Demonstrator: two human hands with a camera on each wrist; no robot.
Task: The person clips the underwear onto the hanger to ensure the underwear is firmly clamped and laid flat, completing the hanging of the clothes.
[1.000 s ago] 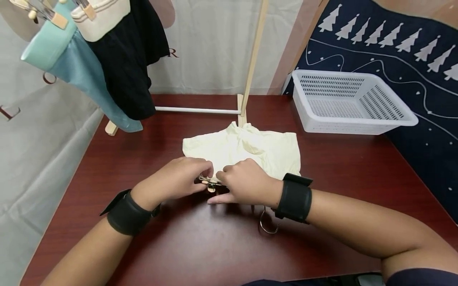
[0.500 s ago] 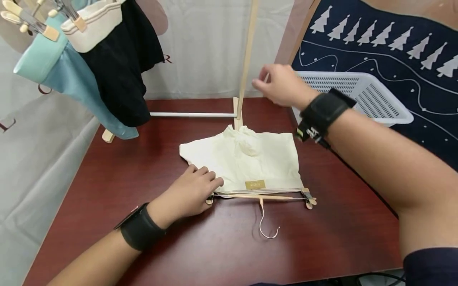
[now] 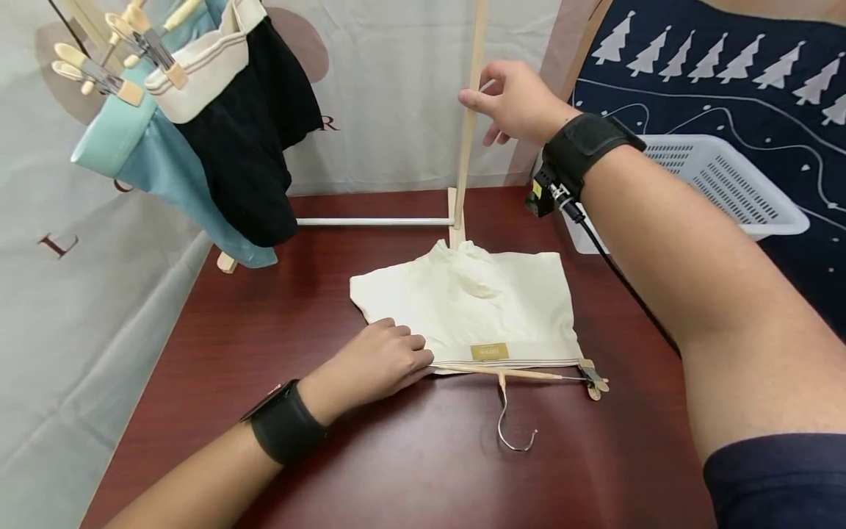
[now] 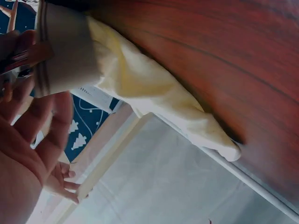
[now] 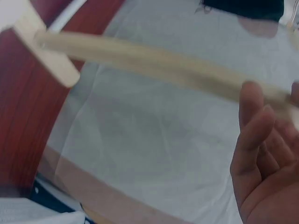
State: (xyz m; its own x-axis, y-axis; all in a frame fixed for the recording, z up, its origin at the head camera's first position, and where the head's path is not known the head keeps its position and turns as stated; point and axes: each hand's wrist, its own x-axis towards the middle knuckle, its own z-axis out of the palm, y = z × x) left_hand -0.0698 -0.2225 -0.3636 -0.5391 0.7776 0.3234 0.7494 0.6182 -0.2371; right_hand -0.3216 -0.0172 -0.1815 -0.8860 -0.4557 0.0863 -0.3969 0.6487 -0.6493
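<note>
Cream-coloured shorts (image 3: 515,301) lie on the table, a gold label near the waistband. Along the waistband runs a wooden clip hanger (image 3: 529,375), its metal hook pointing to the near side. Its right clip grips the waistband's right end. My left hand (image 3: 383,360) holds the hanger's left end; in the left wrist view, the fingers are curled at the clip (image 4: 39,53) on the waistband (image 4: 70,51). Raised at the back, my right hand (image 3: 518,99) holds the upright wooden pole (image 3: 468,154) between thumb and fingers, as the right wrist view shows in part.
At the left, black shorts (image 3: 244,132) and blue garments (image 3: 172,184) hang from clip hangers. A white rod (image 3: 377,221) joins the rack's base low at the back. The white basket (image 3: 720,184) stands at the back right, partly behind my right arm.
My right hand has left the waistband area and risen to the wooden pole. The left hand stays at the hanger's left end. The view has shifted slightly.
</note>
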